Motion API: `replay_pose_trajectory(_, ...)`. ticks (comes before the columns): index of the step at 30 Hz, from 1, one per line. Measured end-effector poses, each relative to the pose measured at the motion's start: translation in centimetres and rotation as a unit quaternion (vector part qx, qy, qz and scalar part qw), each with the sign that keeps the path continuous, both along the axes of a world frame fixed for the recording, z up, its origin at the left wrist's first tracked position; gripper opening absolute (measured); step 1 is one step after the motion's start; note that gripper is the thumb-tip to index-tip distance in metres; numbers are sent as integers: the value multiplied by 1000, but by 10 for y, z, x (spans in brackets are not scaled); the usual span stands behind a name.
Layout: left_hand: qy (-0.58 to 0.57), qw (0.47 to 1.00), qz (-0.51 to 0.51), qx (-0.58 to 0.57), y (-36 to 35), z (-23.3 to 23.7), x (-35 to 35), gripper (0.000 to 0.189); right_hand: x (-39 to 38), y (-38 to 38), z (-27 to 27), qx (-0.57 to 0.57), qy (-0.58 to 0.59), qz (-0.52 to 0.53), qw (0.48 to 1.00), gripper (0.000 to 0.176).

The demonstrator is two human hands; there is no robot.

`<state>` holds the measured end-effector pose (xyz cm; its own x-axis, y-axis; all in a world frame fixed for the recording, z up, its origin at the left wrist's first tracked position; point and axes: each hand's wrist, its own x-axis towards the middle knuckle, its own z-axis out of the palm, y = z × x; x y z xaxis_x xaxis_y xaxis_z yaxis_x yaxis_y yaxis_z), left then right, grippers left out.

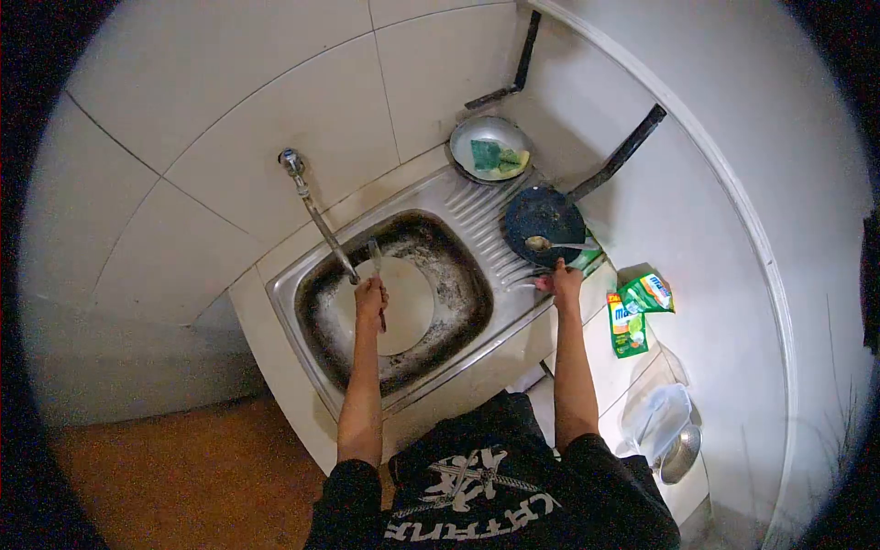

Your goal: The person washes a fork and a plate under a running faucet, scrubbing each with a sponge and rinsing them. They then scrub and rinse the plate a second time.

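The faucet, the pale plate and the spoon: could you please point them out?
Faucet (321, 219), head view, middle of the spout.
Pale plate (410, 309), head view, bare face.
Spoon (537, 243), head view, its bowl.

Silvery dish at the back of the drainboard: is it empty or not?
Not empty: a green pad and a yellowish one lie in the silvery dish.

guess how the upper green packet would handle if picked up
The upper green packet looks thin-walled, so it would probably bend easily. Being small beside the sink, it is likely light unless full. It overlaps the lower packet, which may shift too.
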<state>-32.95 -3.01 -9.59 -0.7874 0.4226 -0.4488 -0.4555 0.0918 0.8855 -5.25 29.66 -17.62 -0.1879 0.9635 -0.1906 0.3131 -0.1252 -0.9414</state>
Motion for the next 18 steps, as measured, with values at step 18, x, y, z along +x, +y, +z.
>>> replay_pose_trajectory(18, 12, 999, 37, 17, -51, 10, 25, 38, -30, -59, 96, -141, 303, -44, 941, 25)
